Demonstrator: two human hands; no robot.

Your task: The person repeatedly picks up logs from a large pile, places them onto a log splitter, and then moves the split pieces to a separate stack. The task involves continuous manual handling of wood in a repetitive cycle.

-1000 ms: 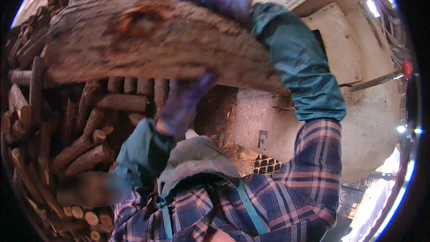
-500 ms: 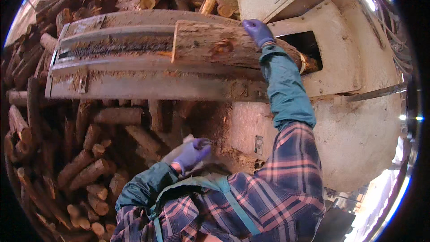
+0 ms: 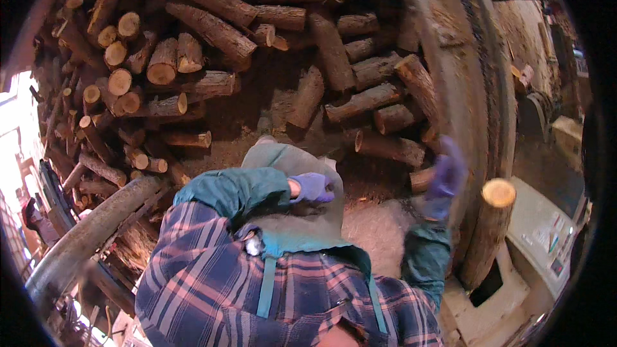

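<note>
While the person looks down at a big pile of logs (image 3: 257, 64), both hands are free of wood. The left hand (image 3: 313, 187), in a purple glove, rests against the grey apron (image 3: 302, 218) on the person's chest, with its fingers curled a little and nothing in them. The right hand (image 3: 445, 177), also in a purple glove, is up in the air and blurry; its fingers look spread and it holds nothing, though the blur makes it hard to be sure. Just beside that hand, to the right, one round log (image 3: 490, 231) stands almost upright with its pale cut end on top. Its lower end goes down toward a dark hole in the pale machine (image 3: 533, 231) at the lower right. The hand is near the log but I cannot tell if it touches it. So it seems that this one log is already set at the machine, and that part of the work looks done. A great deal is left, I think, because the pile on the ground is very big, with logs lying every which way across the dirt and sawdust. A long curved metal bar (image 3: 96, 225) lies at the lower left, well apart from both hands.
</note>
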